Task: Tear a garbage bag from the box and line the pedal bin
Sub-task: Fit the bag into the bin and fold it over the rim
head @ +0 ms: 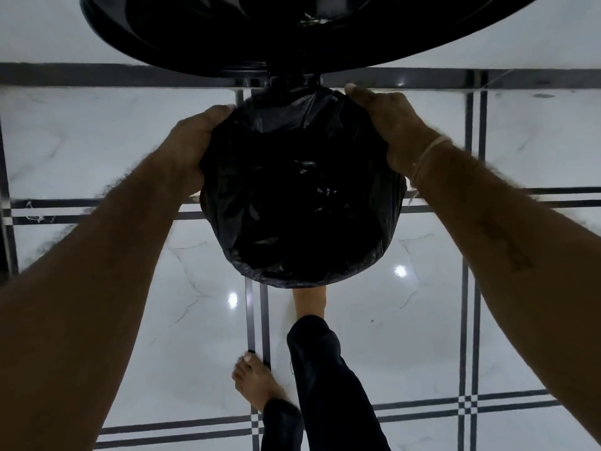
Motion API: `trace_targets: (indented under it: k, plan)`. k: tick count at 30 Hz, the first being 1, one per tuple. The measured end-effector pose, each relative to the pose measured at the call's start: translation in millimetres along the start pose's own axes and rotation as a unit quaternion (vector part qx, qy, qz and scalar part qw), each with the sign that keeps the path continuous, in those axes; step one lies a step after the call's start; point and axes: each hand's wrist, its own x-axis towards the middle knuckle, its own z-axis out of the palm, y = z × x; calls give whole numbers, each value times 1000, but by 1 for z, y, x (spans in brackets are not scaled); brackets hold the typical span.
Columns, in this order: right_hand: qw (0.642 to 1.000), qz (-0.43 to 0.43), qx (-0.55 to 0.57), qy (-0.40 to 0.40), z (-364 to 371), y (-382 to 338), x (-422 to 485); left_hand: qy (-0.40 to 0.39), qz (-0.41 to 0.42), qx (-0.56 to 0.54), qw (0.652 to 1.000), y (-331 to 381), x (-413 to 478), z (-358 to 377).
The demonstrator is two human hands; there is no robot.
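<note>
Where the black garbage bag (302,196) sits, you see it draped over the round mouth of the pedal bin (292,281), its glossy plastic folded down over the rim all the way round and sagging crumpled into the hollow at the centre. Item, bin lid (292,30): black, raised open, filling the far top of the view. Item, your left hand (192,148): on the left side of the rim, fingers curled over the bag's edge and closed on the plastic. Item, your right hand (387,125): on the far right of the rim, likewise clamped on the bag's folded edge, thumb stretched along the top; a pale thread band (429,154) circles that wrist. Item, one bare foot (309,301): reaching under the near edge of the bin, dark trouser leg behind it. Item, other bare foot (257,382): flat on the floor, nearer and to the left. Item, floor (422,336): glossy white marble tiles with dark double-line borders.
</note>
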Motion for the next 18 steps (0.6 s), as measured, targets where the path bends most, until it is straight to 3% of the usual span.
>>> trace_targets:
  k: [7, 14, 18]
  plan:
    - [995, 55, 10, -78, -14, -5, 11, -30, -62, 0, 998, 5, 11, -14]
    - [987, 77, -2, -140, -23, -8, 16, -56, -44, 10, 997, 6, 10, -19]
    - [981, 48, 38, -185, -27, -3, 13, -81, -31, 13, 996, 6, 3, -14]
